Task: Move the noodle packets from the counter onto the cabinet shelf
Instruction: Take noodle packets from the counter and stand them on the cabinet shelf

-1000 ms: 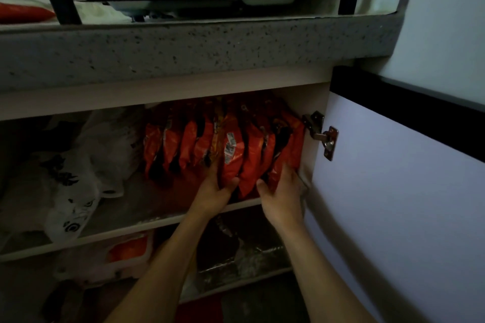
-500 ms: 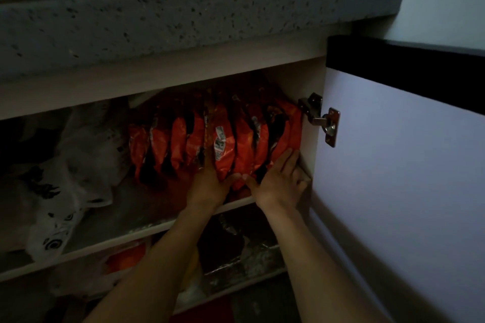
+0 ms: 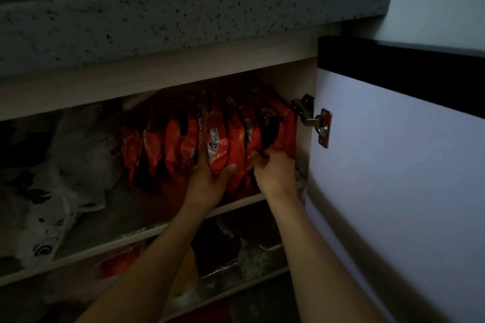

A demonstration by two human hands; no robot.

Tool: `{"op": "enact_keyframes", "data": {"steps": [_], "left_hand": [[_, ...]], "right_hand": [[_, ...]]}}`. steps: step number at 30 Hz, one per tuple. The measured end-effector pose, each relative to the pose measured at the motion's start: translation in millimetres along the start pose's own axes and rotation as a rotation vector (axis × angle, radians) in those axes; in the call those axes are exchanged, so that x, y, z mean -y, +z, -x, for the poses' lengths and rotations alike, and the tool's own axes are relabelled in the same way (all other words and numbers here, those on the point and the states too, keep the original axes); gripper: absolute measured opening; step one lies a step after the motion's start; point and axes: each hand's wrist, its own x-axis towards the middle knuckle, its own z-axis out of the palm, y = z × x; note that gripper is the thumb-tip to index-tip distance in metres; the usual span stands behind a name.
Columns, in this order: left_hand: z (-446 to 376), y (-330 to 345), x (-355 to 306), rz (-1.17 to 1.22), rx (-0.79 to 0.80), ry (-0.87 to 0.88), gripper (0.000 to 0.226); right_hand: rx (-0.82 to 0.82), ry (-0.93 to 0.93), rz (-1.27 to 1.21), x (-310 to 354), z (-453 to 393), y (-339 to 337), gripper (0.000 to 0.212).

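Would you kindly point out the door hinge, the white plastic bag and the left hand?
door hinge (image 3: pixel 312 120), head view, metal arm.
white plastic bag (image 3: pixel 52 191), head view, printed front.
left hand (image 3: pixel 210 181), head view, back of hand.

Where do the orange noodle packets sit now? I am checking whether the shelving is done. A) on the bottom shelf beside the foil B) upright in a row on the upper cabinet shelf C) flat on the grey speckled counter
B: the orange noodle packets stand on edge in a row on the upper cabinet shelf, with the left hand and the right hand on them.

shelf (image 3: pixel 136 231) bears packets (image 3: pixel 183 144), maybe bags (image 3: pixel 52 191).
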Motion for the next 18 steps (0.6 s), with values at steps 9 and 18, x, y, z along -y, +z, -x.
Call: {"op": "enact_keyframes", "data": {"steps": [9, 18], "left_hand": [[5.3, 4.8, -6.8, 0.061, -0.069, -0.07, 0.083], [0.4, 13.1, -12.2, 0.048, -0.062, -0.108, 0.079]], "right_hand": [[0.206, -0.089, -0.015, -8.4, -2.8, -0.6, 0.027], [-0.18, -0.041, 0.042, -14.0, 10.2, 16.2, 0.022]]}}
